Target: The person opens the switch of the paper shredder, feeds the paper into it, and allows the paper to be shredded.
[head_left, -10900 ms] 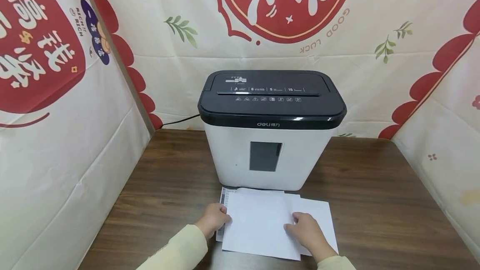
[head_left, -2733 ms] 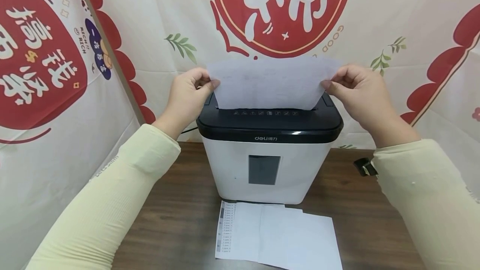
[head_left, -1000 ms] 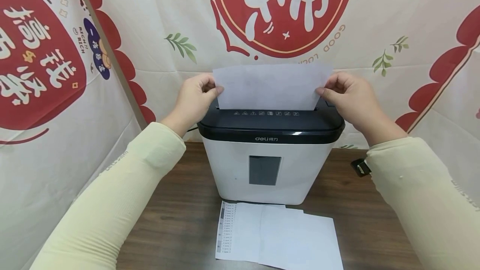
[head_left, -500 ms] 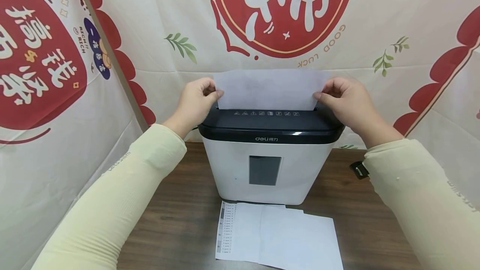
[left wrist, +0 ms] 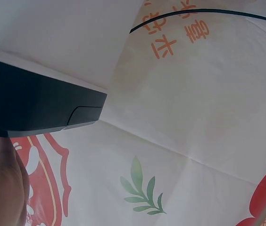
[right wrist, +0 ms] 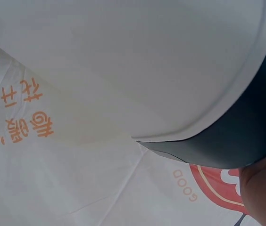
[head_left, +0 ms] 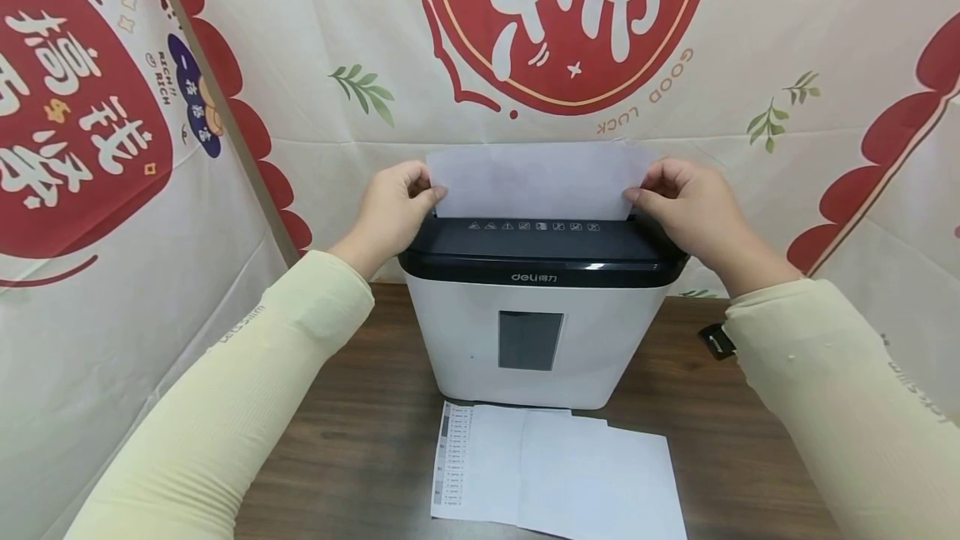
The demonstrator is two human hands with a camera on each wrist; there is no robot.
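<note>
A white sheet of paper [head_left: 532, 182] stands upright in the top slot of a black-and-white paper shredder [head_left: 525, 340]. My left hand [head_left: 393, 207] pinches the sheet's left edge between thumb and fingers, just above the lid. On the opposite edge my right hand [head_left: 690, 207] pinches it the same way. The sheet's lower part is hidden inside the slot. In the left wrist view my left hand [left wrist: 3, 183] shows beside the shredder's black lid [left wrist: 38, 101]. The right wrist view has my right hand [right wrist: 265, 188] at its lower right corner; both wrist views hide the sheet.
Several overlapping white papers [head_left: 562, 473], one with a printed column, lie on the brown wooden table [head_left: 337, 440] before the shredder. Printed cloth [head_left: 300, 48] hangs behind and at both sides. A small black object [head_left: 717, 342] sits near my right sleeve. A black cable [left wrist: 208, 10] runs behind the shredder.
The sheet was lifted from the table papers and put into the shredder slot. Over the last seconds it has sunk lower, and both hands have come down and slightly inward with it.
</note>
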